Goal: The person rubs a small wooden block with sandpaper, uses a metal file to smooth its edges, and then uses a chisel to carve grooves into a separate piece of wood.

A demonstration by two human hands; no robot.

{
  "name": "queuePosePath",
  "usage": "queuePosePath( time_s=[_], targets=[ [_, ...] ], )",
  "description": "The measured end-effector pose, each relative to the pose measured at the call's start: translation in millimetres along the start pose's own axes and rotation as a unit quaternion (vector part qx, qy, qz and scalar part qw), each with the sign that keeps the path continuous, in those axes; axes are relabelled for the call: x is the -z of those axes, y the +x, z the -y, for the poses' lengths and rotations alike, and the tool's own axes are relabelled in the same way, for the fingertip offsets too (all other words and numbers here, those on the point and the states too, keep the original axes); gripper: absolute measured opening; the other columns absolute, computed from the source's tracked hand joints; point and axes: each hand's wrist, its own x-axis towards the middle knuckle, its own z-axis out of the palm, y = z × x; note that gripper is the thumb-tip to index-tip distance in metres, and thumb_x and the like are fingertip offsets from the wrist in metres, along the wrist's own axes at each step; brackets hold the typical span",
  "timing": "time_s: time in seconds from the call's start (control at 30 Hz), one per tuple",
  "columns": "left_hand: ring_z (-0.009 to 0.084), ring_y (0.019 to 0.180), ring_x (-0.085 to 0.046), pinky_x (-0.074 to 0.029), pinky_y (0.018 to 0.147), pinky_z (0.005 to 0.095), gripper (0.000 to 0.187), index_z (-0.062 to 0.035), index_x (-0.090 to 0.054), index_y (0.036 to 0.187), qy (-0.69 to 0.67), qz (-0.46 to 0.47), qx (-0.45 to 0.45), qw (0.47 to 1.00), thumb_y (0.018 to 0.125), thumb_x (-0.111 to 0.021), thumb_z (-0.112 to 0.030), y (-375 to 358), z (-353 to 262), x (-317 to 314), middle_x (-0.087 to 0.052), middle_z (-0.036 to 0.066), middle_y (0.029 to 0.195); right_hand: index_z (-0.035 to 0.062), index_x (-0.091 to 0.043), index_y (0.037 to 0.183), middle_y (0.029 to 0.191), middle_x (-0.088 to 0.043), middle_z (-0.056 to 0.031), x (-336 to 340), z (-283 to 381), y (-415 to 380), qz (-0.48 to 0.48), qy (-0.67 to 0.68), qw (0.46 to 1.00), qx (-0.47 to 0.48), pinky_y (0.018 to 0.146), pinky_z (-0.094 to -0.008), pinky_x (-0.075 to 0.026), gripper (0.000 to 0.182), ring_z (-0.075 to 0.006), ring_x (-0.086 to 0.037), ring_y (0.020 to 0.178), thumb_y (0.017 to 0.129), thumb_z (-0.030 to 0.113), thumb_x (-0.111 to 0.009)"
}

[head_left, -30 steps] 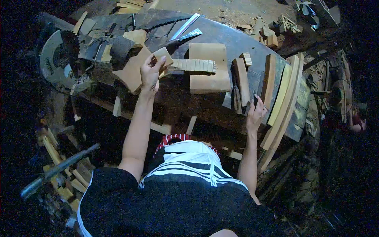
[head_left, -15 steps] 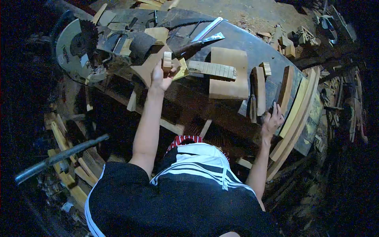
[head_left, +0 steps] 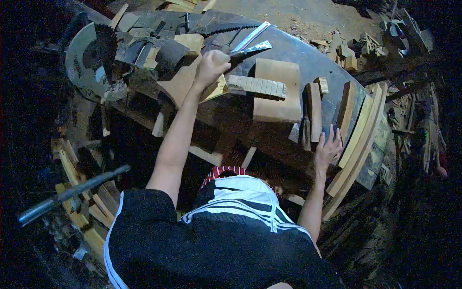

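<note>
My left hand (head_left: 211,68) is a fist over the dark handle end of a broad-bladed chisel (head_left: 258,47), whose bright flared blade points right. The small wood block it held earlier is out of sight. Under that fist lies a yellow piece (head_left: 217,91) on a flat wooden board (head_left: 179,83). To the right, a ribbed wood strip (head_left: 257,86) rests across a curved brown panel (head_left: 277,110). My right hand (head_left: 328,152), fingers spread, lies at the bench edge between a curved wood piece (head_left: 314,113) and another curved piece (head_left: 346,107).
A circular saw (head_left: 87,62) stands at the bench's left end. Behind the chisel are a hand saw (head_left: 231,27) and a pale metal strip (head_left: 254,34). Long curved wood strips (head_left: 362,139) line the right edge. A metal pipe (head_left: 74,194) juts in at lower left.
My left hand has turned over from holding up the small wood block to a fist at the chisel handle. The fingers of my right hand have spread.
</note>
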Motion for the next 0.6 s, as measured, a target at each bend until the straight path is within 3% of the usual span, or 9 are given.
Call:
queuePosePath(
  time_s=[0.03, 0.07, 0.13, 0.17, 0.27, 0.3, 0.4, 0.43, 0.6],
  targets=[
    [0.0366, 0.104, -0.052, -0.042, 0.09, 0.0441, 0.055, -0.0089, -0.057, 0.108, 0.083, 0.04, -0.017, 0.996, 0.062, -0.075, -0.032, 11, 6, -5, -0.053, 0.015, 0.112, 0.0215, -0.047, 0.133, 0.14, -0.037, -0.0095, 0, 1, -1, 0.006, 0.015, 1.0, 0.009, 0.103, -0.0481, -0.026, 0.041, -0.0334, -0.032, 0.123, 0.093, 0.03, -0.05],
    [0.0366, 0.104, -0.052, -0.042, 0.09, 0.0441, 0.055, -0.0089, -0.057, 0.108, 0.081, 0.039, -0.021, 0.996, 0.062, -0.075, -0.032, 15, 9, -11, -0.053, 0.015, 0.112, 0.0192, -0.048, 0.132, 0.14, -0.037, -0.0111, 3, 4, -2, 0.011, 0.029, 0.999, 0.018, 0.103, -0.0471, -0.026, 0.04, -0.0338, -0.032, 0.123, 0.093, 0.028, -0.05],
    [0.0399, 0.107, -0.049, -0.041, 0.09, 0.0484, 0.059, -0.0103, -0.055, 0.112, 0.241, 0.112, -0.046, 0.963, 0.061, -0.074, -0.031, 24, 12, -24, -0.049, 0.016, 0.119, 0.0155, -0.049, 0.131, 0.138, -0.038, -0.0137, 7, 11, -5, 0.011, 0.034, 0.999, 0.004, 0.104, -0.0465, -0.026, 0.039, -0.0347, -0.033, 0.122, 0.093, 0.025, -0.05],
    [0.0427, 0.106, -0.048, -0.041, 0.09, 0.0523, 0.062, -0.0145, -0.053, 0.116, 0.224, 0.15, -0.042, 0.962, 0.06, -0.073, -0.03, 29, 28, -34, -0.048, 0.015, 0.119, 0.0154, -0.049, 0.131, 0.138, -0.038, -0.0142, 10, 12, -7, 0.009, 0.05, 0.999, 0.008, 0.104, -0.0464, -0.025, 0.039, -0.035, -0.033, 0.122, 0.093, 0.025, -0.05],
    [0.0413, 0.107, -0.049, -0.043, 0.089, 0.0513, 0.064, -0.0215, -0.052, 0.121, 0.294, 0.225, -0.034, 0.928, 0.06, -0.072, -0.028, 32, 27, -39, -0.049, 0.015, 0.118, 0.0121, -0.053, 0.126, 0.136, -0.04, -0.0139, 10, 7, -10, -0.022, 0.049, 0.998, 0.021, 0.101, -0.0449, -0.03, 0.038, -0.034, -0.036, 0.119, 0.09, 0.023, -0.054],
    [0.0399, 0.107, -0.049, -0.044, 0.088, 0.0512, 0.07, -0.0286, -0.047, 0.126, 0.319, 0.244, -0.048, 0.914, 0.061, -0.073, -0.026, 30, 22, -37, -0.049, 0.015, 0.118, 0.0118, -0.054, 0.125, 0.135, -0.04, -0.014, 12, 7, -12, -0.021, 0.044, 0.998, 0.027, 0.101, -0.0446, -0.03, 0.037, -0.0336, -0.036, 0.119, 0.09, 0.023, -0.053],
    [0.0392, 0.106, -0.05, -0.046, 0.086, 0.0498, 0.072, -0.0282, -0.045, 0.128, 0.333, 0.282, -0.066, 0.897, 0.061, -0.072, -0.024, 35, 30, -39, -0.05, 0.017, 0.116, 0.0113, -0.056, 0.122, 0.133, -0.042, -0.0143, 15, 8, -18, -0.029, 0.034, 0.998, 0.04, 0.1, -0.044, -0.032, 0.034, -0.033, -0.037, 0.118, 0.09, 0.024, -0.053],
    [0.0389, 0.098, -0.056, -0.048, 0.083, 0.0485, 0.067, -0.0217, -0.046, 0.124, 0.291, 0.268, -0.091, 0.914, 0.061, -0.072, -0.022, 36, 35, -38, -0.057, 0.019, 0.105, 0.011, -0.056, 0.122, 0.132, -0.042, -0.0144, 18, 12, -20, -0.02, 0.031, 0.998, 0.044, 0.1, -0.0439, -0.032, 0.034, -0.0332, -0.037, 0.118, 0.09, 0.023, -0.053],
    [0.0401, 0.076, -0.062, -0.05, 0.073, 0.0486, 0.055, -0.0137, -0.048, 0.113, 0.212, 0.155, -0.05, 0.964, 0.062, -0.07, -0.016, 24, -5, -21, -0.063, 0.019, 0.078, 0.0078, -0.055, 0.121, 0.13, -0.045, -0.0154, 24, 31, -21, -0.021, 0.067, 0.994, 0.08, 0.1, -0.0432, -0.032, 0.035, -0.0358, -0.039, 0.118, 0.088, 0.018, -0.055]
  ],
)
